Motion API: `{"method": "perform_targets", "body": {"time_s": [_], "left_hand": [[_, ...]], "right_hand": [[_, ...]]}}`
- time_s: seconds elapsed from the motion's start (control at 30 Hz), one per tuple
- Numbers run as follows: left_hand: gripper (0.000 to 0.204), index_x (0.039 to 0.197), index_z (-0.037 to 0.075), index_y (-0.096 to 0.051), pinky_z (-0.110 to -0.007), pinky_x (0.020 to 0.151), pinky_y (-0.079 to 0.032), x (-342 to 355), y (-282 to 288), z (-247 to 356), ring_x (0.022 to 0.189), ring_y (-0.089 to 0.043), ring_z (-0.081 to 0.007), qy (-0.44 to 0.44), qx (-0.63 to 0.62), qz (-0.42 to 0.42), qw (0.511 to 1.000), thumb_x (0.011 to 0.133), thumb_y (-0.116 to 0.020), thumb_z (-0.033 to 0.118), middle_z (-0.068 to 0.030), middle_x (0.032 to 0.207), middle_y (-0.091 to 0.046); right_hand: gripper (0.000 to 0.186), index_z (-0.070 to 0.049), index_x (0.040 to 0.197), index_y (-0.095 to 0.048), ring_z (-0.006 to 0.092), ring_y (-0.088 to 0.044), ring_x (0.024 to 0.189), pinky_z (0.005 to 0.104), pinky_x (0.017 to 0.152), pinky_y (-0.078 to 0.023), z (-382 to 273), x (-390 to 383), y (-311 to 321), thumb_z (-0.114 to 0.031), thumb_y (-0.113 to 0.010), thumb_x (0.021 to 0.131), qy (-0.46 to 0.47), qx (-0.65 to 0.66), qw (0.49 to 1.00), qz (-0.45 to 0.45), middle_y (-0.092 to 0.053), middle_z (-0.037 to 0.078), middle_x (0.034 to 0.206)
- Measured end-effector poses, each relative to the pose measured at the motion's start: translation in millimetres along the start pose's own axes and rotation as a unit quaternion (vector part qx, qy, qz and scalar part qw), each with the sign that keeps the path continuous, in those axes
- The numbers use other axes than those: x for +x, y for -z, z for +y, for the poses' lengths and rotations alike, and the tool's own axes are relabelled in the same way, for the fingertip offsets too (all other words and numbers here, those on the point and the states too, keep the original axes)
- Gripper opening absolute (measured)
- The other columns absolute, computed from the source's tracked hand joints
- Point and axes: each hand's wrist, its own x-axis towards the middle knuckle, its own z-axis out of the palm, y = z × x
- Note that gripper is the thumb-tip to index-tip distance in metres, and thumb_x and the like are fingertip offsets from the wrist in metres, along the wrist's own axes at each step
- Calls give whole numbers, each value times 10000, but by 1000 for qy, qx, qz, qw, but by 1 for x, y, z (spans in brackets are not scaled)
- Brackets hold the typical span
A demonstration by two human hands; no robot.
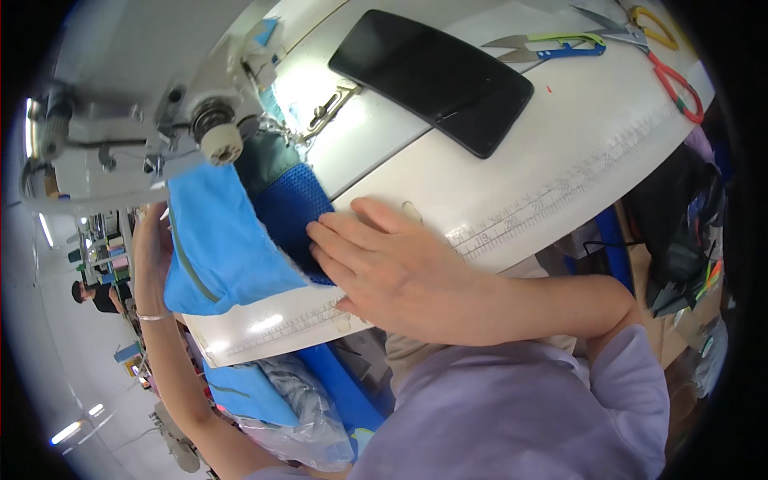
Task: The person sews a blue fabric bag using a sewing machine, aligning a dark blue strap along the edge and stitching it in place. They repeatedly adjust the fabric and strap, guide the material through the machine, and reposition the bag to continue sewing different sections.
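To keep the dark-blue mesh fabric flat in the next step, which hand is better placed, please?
Probably the right hand: it touches the near edge of the dark-blue mesh fabric. The left hand is at the far left edge of the smooth light-blue fabric, partly hidden.

On my feed I see a slim, pale silvery bracelet (pixel 150 318) circling the wrist just below the left hand (pixel 150 256). Up the forearm from the right hand (pixel 400 276), past the elbow, I can make out a short, loose sleeve (pixel 632 388) in plain lavender. It belongs to a top (pixel 520 416) of the same soft, lightly creased cloth, which I find below the right hand. Just beneath that hand I see beige cloth (pixel 412 352), perhaps trousers, though I cannot tell
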Motion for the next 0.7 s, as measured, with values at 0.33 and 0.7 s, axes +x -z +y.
{"method": "perform_targets", "body": {"time_s": [0.33,0.7], "left_hand": [[357,1364,-10,-606,-386,1128,-454,-18,16,34,1264,-614,-213,-141,-167,-6,976,1038,-550,125,-87,1370,-657],[266,977,-1,-696,-359,922,-525,-291,15,-66,954,-661,-226,-292,-52,141,944,783,-516,-35,-103,999,-700]], "right_hand": [[505,38,1233,-687,256,-525,1308,391,1097,-366,-3,-2,-9,-350,-668,910,-7,-3,999,-47,-636,154,1351],[383,-27,1237,-701,338,-587,1243,464,1121,-404,-29,-22,-16,-149,-600,888,121,8,989,85,-671,185,1215]]}}
